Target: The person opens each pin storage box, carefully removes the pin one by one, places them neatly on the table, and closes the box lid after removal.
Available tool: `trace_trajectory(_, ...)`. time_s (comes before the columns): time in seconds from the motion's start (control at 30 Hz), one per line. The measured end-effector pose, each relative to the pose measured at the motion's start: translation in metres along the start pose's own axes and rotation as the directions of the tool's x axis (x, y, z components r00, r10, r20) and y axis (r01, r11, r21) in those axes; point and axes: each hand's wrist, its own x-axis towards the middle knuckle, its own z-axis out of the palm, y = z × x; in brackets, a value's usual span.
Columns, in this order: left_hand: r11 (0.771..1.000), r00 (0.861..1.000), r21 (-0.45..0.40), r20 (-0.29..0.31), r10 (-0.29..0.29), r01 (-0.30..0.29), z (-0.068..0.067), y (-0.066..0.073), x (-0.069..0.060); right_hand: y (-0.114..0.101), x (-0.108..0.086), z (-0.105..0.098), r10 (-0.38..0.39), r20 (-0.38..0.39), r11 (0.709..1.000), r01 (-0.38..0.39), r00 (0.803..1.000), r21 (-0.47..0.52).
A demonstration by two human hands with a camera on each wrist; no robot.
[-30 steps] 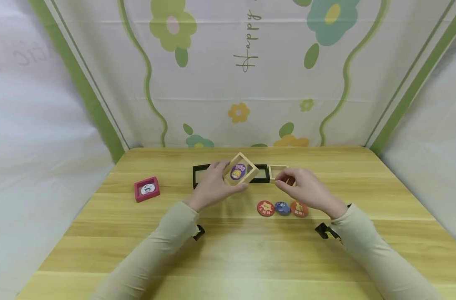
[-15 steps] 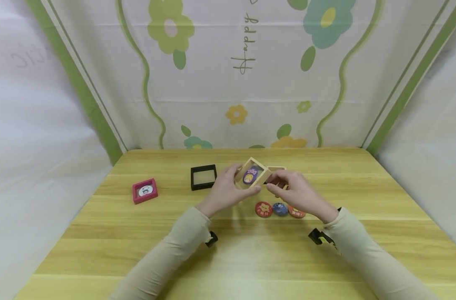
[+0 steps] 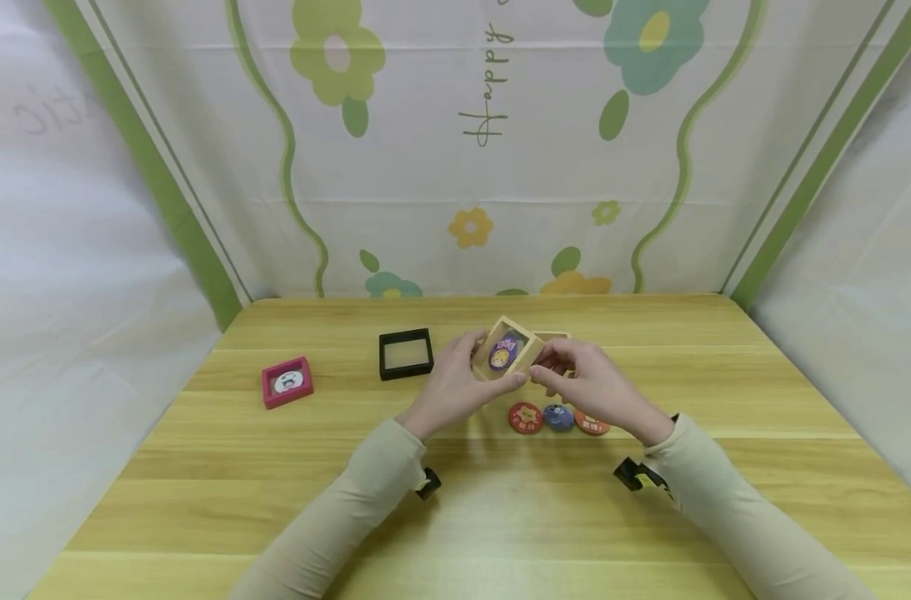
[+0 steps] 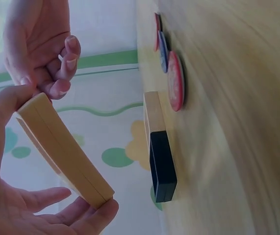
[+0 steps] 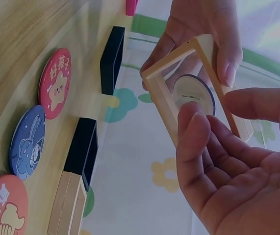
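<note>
In the head view my left hand grips a pale wooden display frame, tilted above the table. Inside its clear window sits a purple badge with a cartoon face. The right wrist view shows the badge's round back. My right hand is at the frame's right edge, thumb and curled fingers on either side of the wooden bar; the exact contact is partly hidden. In the left wrist view the left thumb is at one end of the frame and fingertips at the other.
A red badge, a blue badge and an orange badge lie in a row. Behind stand a black frame, another black frame and a wooden frame. A pink frame holding a white badge lies left.
My left hand has carried the wooden frame rightward to my right hand, which has shifted slightly left to its edge. Over the last half second both hands have barely moved.
</note>
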Motion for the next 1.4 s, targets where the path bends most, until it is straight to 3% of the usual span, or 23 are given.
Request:
trace_trajectory(0.3, 1.000, 1.000, -0.008, 0.012, -0.025, 0.025, 0.003, -0.003, -0.004, 0.000, 0.002, 0.003, 0.037, 0.028, 0.999, -0.038, 0.999, 0.029)
trace_trajectory(0.53, 0.996, 1.000, 0.086, 0.022, 0.001, -0.002, 0.005, -0.004, -0.007, 0.003, 0.002, 0.003, 0.053, 0.055, 0.997, -0.056, 0.997, 0.060)
trace_trajectory(0.7, 0.993, 0.998, 0.109, 0.045, 0.034, -0.039, 0.003, -0.003, -0.007, 0.004, 0.003, 0.003, 0.063, 0.072, 0.991, -0.072, 0.995, 0.117)
trace_trajectory(1.03, 0.991, 0.995, 0.124, 0.088, 0.035, -0.046, 0.000, -0.003, -0.010, 0.005, 0.001, 0.007, 0.102, 0.086, 0.938, -0.124, 0.991, 0.324)
trace_trajectory(1.4, 0.988, 0.999, 0.153, 0.041, 0.029, -0.035, 0.004, 0.002, -0.011, 0.007, 0.002, 0.016, 0.153, 0.042, 0.896, -0.156, 0.987, 0.416)
